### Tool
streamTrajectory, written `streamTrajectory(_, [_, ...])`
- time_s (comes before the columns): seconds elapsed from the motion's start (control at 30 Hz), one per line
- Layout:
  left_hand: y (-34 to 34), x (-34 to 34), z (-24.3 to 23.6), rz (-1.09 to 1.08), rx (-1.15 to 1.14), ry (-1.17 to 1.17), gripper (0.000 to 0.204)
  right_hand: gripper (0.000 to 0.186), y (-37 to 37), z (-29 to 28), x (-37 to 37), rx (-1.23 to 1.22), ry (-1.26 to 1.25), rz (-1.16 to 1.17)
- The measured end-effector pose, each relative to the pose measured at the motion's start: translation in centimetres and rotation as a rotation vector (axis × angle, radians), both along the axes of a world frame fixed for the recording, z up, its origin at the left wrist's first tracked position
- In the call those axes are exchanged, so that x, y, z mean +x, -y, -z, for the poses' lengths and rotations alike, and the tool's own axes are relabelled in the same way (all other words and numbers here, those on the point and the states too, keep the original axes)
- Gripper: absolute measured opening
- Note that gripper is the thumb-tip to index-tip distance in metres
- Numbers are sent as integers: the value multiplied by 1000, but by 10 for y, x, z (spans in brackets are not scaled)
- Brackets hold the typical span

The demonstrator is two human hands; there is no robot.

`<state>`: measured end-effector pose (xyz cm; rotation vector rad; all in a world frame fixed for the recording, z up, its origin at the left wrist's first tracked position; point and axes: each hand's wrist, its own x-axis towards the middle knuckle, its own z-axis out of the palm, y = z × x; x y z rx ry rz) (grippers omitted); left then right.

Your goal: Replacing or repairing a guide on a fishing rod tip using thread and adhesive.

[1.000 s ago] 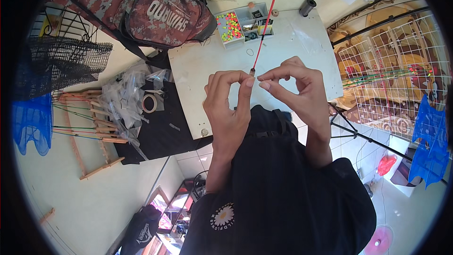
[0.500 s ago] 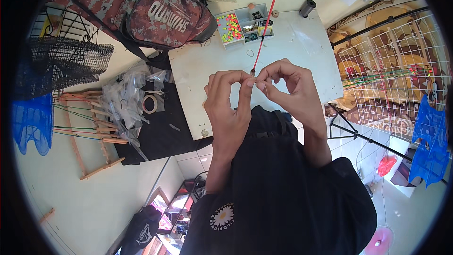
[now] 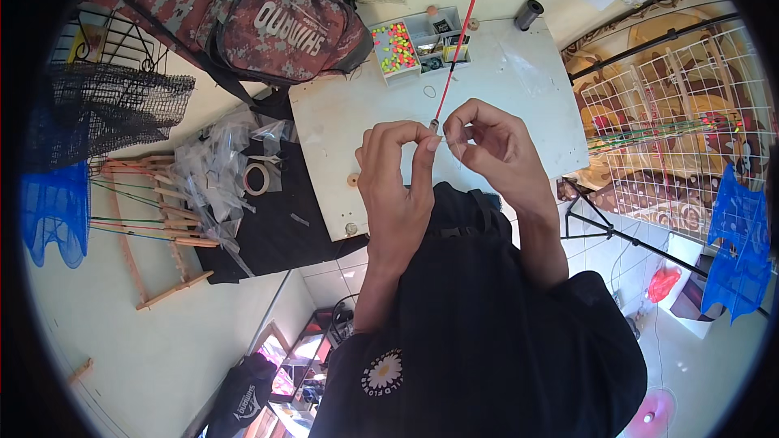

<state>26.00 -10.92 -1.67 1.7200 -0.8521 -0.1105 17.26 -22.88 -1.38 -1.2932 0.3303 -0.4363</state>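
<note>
A slender red rod (image 3: 464, 32) with a black section slants down over the table to my left hand (image 3: 393, 178). Thumb and forefinger of that hand pinch its near end, where a small dark and pale fitting shows at the fingertips. Just to the right, my right hand (image 3: 511, 158) is closed in a pinch, thumb against forefinger, a small gap from the left fingertips. A fine, pale strand of thread (image 3: 455, 144) seems to run at the right fingertips, though it is too thin to follow clearly.
Beneath my hands is a white table (image 3: 341, 130). A divided tray (image 3: 403, 75) with colourful small floats stands at its back, a black cylinder (image 3: 529, 14) farther right. Left lie plastic bags (image 3: 213, 158), a tape roll (image 3: 257, 179) and a camouflage backpack (image 3: 284, 24). A wire grid (image 3: 649, 97) stands right.
My right hand has drawn slightly right, away from the left fingertips, opening a small gap. My left hand still pinches the rod's end, where more of the fitting shows.
</note>
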Motion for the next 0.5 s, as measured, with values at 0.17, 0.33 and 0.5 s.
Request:
streamTrajectory(0.17, [-1,1,-3,-27,18,36,8,11,3,2,-2,-37,-23,-25])
streamTrajectory(0.33, [-2,1,-4,-15,59,-28,8,15,3,3,-3,-11,-33,-24])
streamTrajectory(0.5, [-2,0,-2,-44,78,38,8,18,3,1,-3,55,-42,-40])
